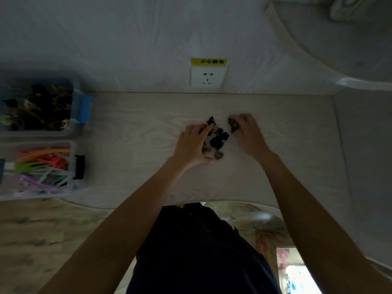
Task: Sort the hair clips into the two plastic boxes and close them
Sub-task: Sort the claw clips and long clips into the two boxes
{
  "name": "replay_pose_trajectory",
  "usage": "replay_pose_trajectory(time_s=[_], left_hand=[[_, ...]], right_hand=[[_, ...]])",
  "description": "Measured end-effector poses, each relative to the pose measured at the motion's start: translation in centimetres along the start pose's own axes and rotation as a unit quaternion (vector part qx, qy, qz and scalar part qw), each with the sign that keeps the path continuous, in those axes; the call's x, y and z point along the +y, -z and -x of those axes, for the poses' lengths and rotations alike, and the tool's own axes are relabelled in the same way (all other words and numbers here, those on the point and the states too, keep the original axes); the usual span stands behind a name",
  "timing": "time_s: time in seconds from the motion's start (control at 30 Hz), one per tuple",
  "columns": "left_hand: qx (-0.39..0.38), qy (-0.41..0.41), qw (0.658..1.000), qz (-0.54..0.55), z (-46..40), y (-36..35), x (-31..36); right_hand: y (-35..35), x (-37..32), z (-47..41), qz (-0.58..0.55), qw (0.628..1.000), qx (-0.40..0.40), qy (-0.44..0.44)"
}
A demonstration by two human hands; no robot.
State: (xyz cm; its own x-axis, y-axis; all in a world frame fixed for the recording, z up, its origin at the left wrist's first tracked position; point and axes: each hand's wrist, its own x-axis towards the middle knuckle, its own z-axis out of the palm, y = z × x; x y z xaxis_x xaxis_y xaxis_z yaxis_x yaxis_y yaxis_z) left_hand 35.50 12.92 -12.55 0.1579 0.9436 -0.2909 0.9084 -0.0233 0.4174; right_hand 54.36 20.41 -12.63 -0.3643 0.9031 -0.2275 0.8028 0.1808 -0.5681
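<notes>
A small pile of dark claw hair clips (218, 137) lies on the light wooden desk (137, 128), between my two hands. My left hand (194, 143) cups the pile's left side, fingers curled against the clips. My right hand (247, 130) grips a mottled clip (233, 124) at the pile's upper right. At the far left stand two open plastic boxes. The back box with a blue latch (84, 108) holds dark and brownish claw clips. The front box with a black latch (79, 167) holds long coloured clips.
A white wall socket (207, 77) with a yellow warning label sits on the wall just behind the desk. A side panel (360, 155) bounds the desk on the right. The desk's curved front edge (222, 203) runs close to my body.
</notes>
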Motion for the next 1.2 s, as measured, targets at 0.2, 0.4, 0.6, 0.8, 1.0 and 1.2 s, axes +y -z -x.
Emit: replay_pose_trajectory(time_s=[0.2, 0.4, 0.6, 0.8, 1.0, 1.2], left_hand=[[0.009, -0.005, 0.999, 0.051, 0.1, 0.1, -0.2], [0.017, 0.002, 0.993, 0.117, 0.6, 0.8, 0.1], [0.008, 0.025, 0.984, 0.176, 1.2, 0.7, 0.1], [0.004, 0.041, 0.973, 0.226, 1.7, 0.4, -0.4], [0.009, 0.055, 0.952, 0.3, 2.6, 0.4, -0.8], [0.013, 0.05, 0.943, 0.328, 3.6, 1.4, -1.8]], right_hand=[[-2.4, -2.6, 6.0, -0.046, 0.997, -0.056, -0.028], [-4.0, -4.6, 5.2, -0.056, 0.995, 0.012, -0.081], [-4.3, -4.8, 4.8, -0.02, 0.996, -0.001, -0.084], [-4.0, -5.1, 4.9, -0.058, 0.997, 0.009, -0.057], [-4.1, -5.6, 4.5, -0.075, 0.995, -0.003, -0.063], [-4.9, -6.8, 4.6, -0.088, 0.994, 0.005, -0.064]])
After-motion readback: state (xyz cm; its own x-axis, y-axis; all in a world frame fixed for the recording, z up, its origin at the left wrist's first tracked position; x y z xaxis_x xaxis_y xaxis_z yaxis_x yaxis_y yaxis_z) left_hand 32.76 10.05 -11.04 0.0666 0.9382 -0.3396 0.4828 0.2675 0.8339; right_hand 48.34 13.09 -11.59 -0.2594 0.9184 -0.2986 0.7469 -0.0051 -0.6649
